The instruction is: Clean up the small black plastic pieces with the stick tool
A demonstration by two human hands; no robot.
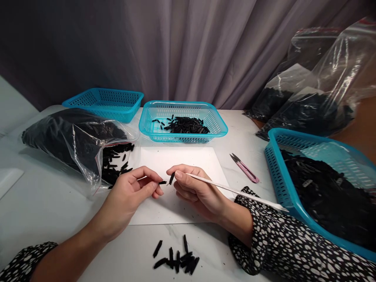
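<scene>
My left hand (133, 190), its thumb and fingers pinched together, grips a small black strip (162, 182) just left of centre. Facing it, my right hand (199, 188) is closed around a slender white stick-like tool (235, 190) that slants back over my right sleeve. Another short black piece (172, 178) is at my right fingertips, with a small gap between it and the left one. Both hands are above a white sheet of paper (173, 211) with dark specks. Several loose black pieces (178, 260) lie on the table in front of me.
An opened plastic bag (76, 145) spills black pieces on the left. Behind stand a blue basket (129, 115) and a blue basket with black pieces (143, 127). Pink thread snips (245, 168), a filled blue basket (274, 168) and zip bags (311, 109) are on the right.
</scene>
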